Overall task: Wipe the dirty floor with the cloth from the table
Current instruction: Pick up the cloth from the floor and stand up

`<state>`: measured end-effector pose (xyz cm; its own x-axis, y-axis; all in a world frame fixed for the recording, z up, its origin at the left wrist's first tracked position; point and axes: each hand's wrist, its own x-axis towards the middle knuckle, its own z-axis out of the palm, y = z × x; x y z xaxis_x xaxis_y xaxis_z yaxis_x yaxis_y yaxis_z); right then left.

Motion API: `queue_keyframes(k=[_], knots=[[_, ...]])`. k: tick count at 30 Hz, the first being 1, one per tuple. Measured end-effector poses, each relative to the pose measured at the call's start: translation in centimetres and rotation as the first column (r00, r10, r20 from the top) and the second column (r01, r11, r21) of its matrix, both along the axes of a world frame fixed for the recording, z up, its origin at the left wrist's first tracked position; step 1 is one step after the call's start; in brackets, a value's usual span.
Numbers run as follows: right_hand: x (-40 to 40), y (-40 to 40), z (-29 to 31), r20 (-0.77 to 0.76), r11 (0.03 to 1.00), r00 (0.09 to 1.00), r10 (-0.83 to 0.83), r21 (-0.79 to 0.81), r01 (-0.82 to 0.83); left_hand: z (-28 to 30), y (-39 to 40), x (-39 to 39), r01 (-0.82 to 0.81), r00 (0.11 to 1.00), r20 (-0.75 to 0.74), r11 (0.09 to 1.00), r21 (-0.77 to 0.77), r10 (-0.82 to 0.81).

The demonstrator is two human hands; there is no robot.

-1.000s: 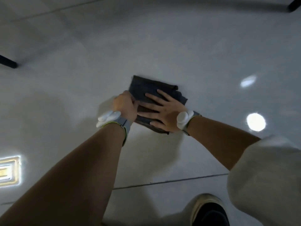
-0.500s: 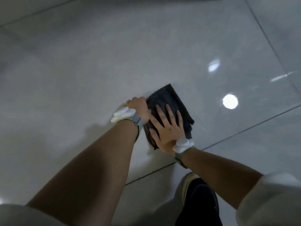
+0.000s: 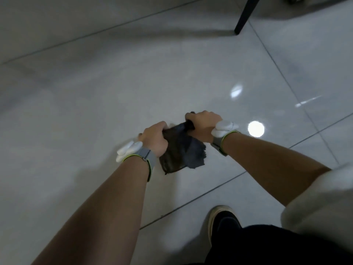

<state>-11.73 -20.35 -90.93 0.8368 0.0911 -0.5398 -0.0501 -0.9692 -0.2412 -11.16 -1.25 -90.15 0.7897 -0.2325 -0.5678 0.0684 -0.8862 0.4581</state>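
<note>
left hand (image 3: 155, 137): fingers curled tight round the near-left edge of the cloth, knuckles up, thumb side toward the other hand; the fingertips themselves are hidden under the fabric.
right hand (image 3: 202, 125): fingers wrapped in a fist round the far end of the cloth, where the fabric is bunched into a dark roll that pokes out just past the thumb.
cloth (image 3: 182, 152): dark grey, gathered between the two fists; its loose part hangs down below and between the fingers, with a ragged edge on the right-hand side. whether its lowest corner touches the floor cannot be told.
floor (image 3: 95, 96): pale glossy tiles with thin dark grout lines, one running diagonally just below the hanging cloth; round light reflections sit just beyond the right hand's knuckles.
wristbands (image 3: 145, 155): a grey strap with a white pod on each wrist, right behind the fingers.
shoe (image 3: 221, 217): dark with a pale sole, well below the hands.
table leg (image 3: 244, 15): black, slanted, far beyond the right hand's fingers.
</note>
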Motion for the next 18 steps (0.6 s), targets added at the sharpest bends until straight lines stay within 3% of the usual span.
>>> queue_keyframes(k=[5, 9, 14, 18], knots=[[0.4, -0.2, 8.8, 0.092, 0.992, 0.987, -0.129, 0.028, 0.127, 7.7, 1.0, 2.2, -0.021, 0.998, 0.055, 0.999, -0.044, 0.024], [0.5, 0.7, 16.5, 0.149, 0.943, 0.937, -0.316, 0.161, 0.292, 16.2, 2.1, 3.2, -0.066, 0.994, 0.081, 0.985, -0.157, 0.08], [0.0, 1.8, 27.2, 0.117, 0.76, 0.794, -0.597, 0.4, 0.512, 28.7, 3.2, 3.4, -0.151, 0.955, 0.208, 0.951, -0.269, 0.21], [-0.8, 2.9, 40.6, 0.01, 0.538, 0.673, -0.74, 0.61, 0.582, 41.9, 4.8, 2.8, -0.163, 0.929, 0.277, 0.942, -0.292, 0.247]])
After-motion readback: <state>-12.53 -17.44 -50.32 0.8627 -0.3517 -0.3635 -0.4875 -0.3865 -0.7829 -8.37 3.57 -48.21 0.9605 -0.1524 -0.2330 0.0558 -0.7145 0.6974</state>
